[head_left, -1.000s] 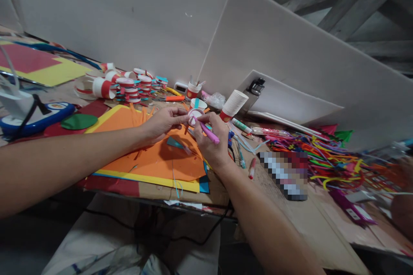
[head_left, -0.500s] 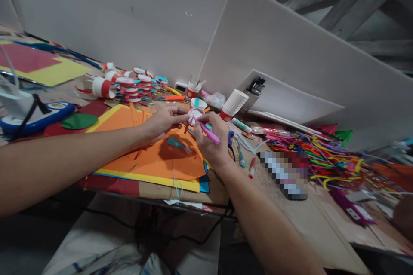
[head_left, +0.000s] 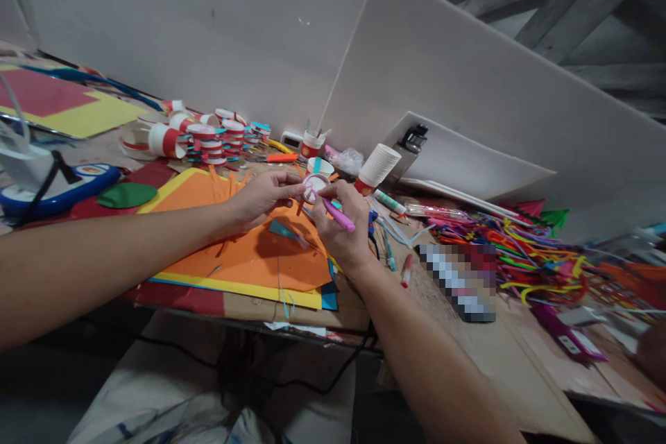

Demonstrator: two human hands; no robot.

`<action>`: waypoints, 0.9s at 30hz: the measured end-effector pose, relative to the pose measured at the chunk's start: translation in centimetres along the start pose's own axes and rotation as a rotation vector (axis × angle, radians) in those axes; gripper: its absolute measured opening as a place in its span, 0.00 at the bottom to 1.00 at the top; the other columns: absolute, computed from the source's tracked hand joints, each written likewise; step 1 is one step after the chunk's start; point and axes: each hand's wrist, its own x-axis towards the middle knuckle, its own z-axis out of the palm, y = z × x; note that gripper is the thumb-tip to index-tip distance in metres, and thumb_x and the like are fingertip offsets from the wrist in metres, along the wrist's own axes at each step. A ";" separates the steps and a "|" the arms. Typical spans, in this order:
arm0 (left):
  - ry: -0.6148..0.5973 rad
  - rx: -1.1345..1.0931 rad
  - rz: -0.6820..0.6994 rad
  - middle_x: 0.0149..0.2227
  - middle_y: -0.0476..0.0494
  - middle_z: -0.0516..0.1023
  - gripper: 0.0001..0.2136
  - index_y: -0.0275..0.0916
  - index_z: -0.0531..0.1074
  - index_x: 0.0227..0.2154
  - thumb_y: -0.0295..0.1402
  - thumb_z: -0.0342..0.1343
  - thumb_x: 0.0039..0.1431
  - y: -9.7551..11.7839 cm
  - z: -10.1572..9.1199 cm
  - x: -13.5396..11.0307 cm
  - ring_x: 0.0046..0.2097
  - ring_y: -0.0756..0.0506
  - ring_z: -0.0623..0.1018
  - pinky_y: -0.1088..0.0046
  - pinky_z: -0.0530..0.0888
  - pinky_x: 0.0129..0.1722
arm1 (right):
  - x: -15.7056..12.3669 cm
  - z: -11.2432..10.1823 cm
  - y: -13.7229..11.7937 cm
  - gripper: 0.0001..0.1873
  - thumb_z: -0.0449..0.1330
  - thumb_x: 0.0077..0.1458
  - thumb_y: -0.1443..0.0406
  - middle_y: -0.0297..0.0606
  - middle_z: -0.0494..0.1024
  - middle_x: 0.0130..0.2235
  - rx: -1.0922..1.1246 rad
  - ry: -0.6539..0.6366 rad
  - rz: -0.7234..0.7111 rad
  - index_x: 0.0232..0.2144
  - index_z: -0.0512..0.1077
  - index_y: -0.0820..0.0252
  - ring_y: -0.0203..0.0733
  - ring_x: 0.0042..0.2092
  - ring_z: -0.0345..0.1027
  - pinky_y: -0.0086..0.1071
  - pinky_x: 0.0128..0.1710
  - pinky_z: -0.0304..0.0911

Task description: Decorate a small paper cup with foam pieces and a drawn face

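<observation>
Two bare hands at work over the table, approx. mid-view; clock dirs taken from the sm. white cup pc. (head_left: pixel 316 182) betw. them, 12 = twd the wall. The cup pc. is held up off the table, round pale face twd the person, w/ pink lines on it.

L hand (head_left: pixel 260 199) at 9: thumb + fingertips pinched nearly tog. on the pc.'s edge; other fingers loosely curled. R hand (head_left: pixel 344 232) at approx. 4–5: fingers closed in a writing grip round a pink pen (head_left: pixel 340 216), its tip end angled up-L at the pale face; can't tell if tip touches.

Just behind at 12, a white cup (head_left: pixel 320 167) w/ a blue strip; farther at 12, a red/white cup (head_left: pixel 312 144) w/ tools in it. At 10, an orange-handled tool (head_left: pixel 281 158). Betw. 9 & 10, a cluster of red/white cups (head_left: pixel 211 143). At 9, well apart, a green disc (head_left: pixel 127 195). At approx. 8, below the L hand, orange paper (head_left: pixel 260 263) on top of yellow paper (head_left: pixel 291 297). Betw. 2 & 3, tilted cup stack (head_left: pixel 379 166). At 4, a red marker (head_left: pixel 406 272). Just past 3, well apart, coloured stems (head_left: pixel 525 246), heaped.
</observation>
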 end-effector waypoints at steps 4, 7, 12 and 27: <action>-0.011 0.005 0.006 0.33 0.45 0.76 0.11 0.35 0.78 0.32 0.37 0.66 0.47 -0.1 -0.1 0.0 0.33 0.51 0.71 0.75 0.64 0.32 | 0.0 0.0 0.0 0.03 0.57 0.50 0.68 0.34 0.72 0.28 -0.004 -0.001 -0.003 0.26 0.65 0.57 0.39 0.32 0.65 0.34 0.35 0.59; -0.015 0.019 0.013 0.33 0.45 0.76 0.12 0.35 0.78 0.31 0.38 0.67 0.47 -0.1 -0.1 0.0 0.33 0.51 0.71 0.74 0.64 0.31 | -0.1 -0.1 -0.1 0.03 0.57 0.50 0.68 0.33 0.72 0.28 -0.007 -0.010 0.005 0.26 0.65 0.57 0.39 0.32 0.65 0.34 0.36 0.59; -0.012 0.017 0.009 0.33 0.45 0.77 0.13 0.36 0.78 0.31 0.39 0.67 0.46 0.0 0.0 0.0 0.33 0.51 0.72 0.73 0.65 0.32 | -0.1 -0.1 -0.1 0.03 0.57 0.50 0.68 0.33 0.72 0.28 -0.002 -0.011 0.008 0.26 0.64 0.57 0.39 0.33 0.65 0.35 0.36 0.59; -0.012 0.013 0.010 0.33 0.45 0.77 0.11 0.35 0.78 0.31 0.37 0.67 0.47 -0.1 -0.1 -0.1 0.32 0.51 0.71 0.74 0.64 0.32 | 0.0 -0.1 0.0 0.04 0.57 0.50 0.68 0.33 0.72 0.28 0.010 -0.016 0.004 0.26 0.64 0.57 0.39 0.32 0.65 0.34 0.35 0.59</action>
